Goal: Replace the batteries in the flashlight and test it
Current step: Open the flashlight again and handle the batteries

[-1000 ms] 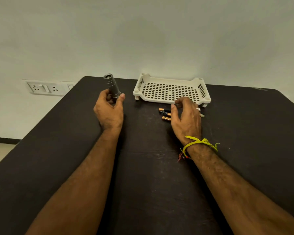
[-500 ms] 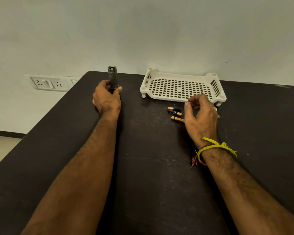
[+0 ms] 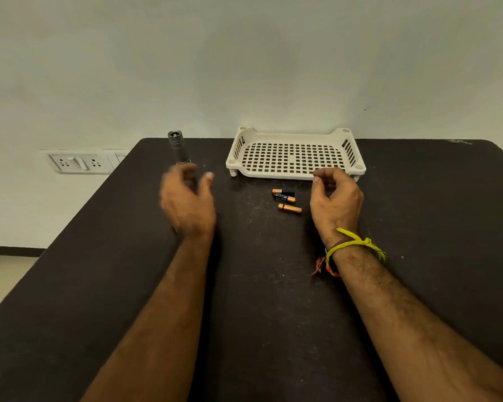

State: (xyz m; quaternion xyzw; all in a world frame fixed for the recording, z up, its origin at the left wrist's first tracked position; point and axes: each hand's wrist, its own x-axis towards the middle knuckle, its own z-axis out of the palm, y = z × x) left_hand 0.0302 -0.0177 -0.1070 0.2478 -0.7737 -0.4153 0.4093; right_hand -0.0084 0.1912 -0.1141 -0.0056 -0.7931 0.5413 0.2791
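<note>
Your left hand (image 3: 186, 203) has a loose, blurred grip, fingers apart beside the upright flashlight (image 3: 179, 147); your right hand (image 3: 336, 198) curls empty. Three batteries (image 3: 286, 200) lie between them, near the tray (image 3: 295, 174) at the bench's (image 3: 259, 300) far edge.

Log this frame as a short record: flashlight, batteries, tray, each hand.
flashlight: upright on the black table, far left, behind the left hand
batteries: three loose on the table, in front of the tray
tray: white, perforated, nothing visible inside
left hand: blurred, fingers loosely spread, no clear grip on the flashlight
right hand: fingers curled, right of the batteries, contents not visible
</note>
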